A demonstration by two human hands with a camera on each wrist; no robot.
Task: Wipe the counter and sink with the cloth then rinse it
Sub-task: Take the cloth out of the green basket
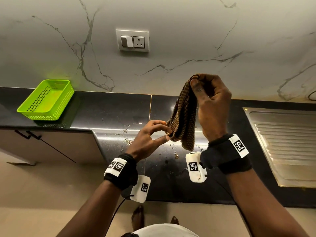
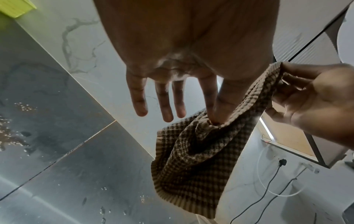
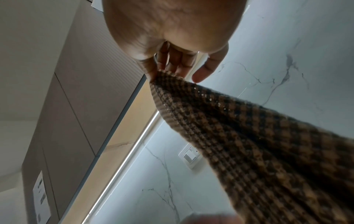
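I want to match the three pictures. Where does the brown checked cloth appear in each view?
Head: the cloth hangs right of centre, above the counter.
Left wrist: lower middle, between both hands.
Right wrist: from the centre to the lower right corner.
Shared landmark: the right hand pinching the cloth's top corner; the veined marble wall also shows in all three.

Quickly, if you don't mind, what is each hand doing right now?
Left hand: pinches the lower edge of the cloth with thumb and forefinger.
Right hand: pinches the cloth's top corner, holding it above the counter.
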